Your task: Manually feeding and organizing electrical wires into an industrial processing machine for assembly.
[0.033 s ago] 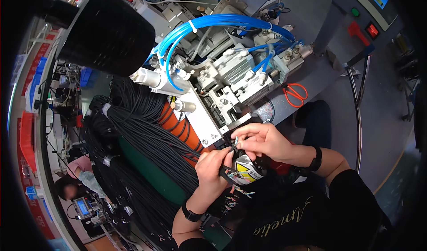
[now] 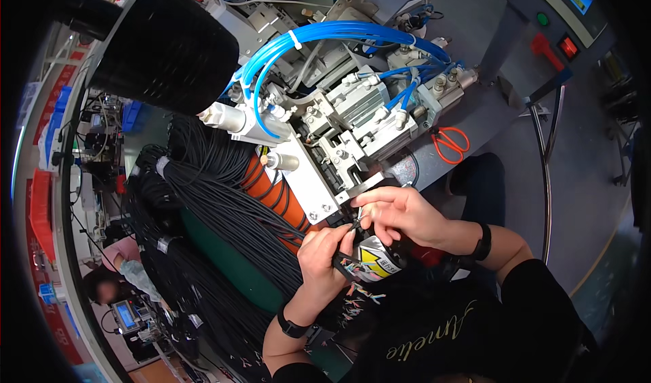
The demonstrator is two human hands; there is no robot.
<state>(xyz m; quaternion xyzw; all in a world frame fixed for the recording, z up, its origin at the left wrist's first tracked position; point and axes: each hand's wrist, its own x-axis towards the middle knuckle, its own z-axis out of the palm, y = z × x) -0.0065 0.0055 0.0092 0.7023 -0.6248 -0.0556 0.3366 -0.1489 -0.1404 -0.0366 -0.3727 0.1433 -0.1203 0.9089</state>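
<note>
My left hand [image 2: 321, 255] is closed around the end of a black cable [image 2: 355, 225], just in front of the metal fixture. Thumb and fingertips of my right hand [image 2: 407, 217] are pinched at the thin wires [image 2: 361, 213] coming out of that cable end; the exact grip is partly hidden. Other stripped cable ends with coloured wires [image 2: 363, 295] hang below my left hand. From the left, a thick bundle of black cables [image 2: 234, 200] runs toward it. A silver part with a yellow warning label [image 2: 376, 259] lies beneath my hands.
A pneumatic machine [image 2: 359, 115] with blue air tubes [image 2: 339, 31] stands ahead. Scissors with red handles [image 2: 450, 144] lie to its right. A black cylinder [image 2: 166, 47] looms at upper left. A control panel [image 2: 573, 10] is at upper right; another person's gloved arm [image 2: 139, 278] shows far left.
The fingers of my right hand have shifted slightly at the wire ends. My left hand stays on the cable.
</note>
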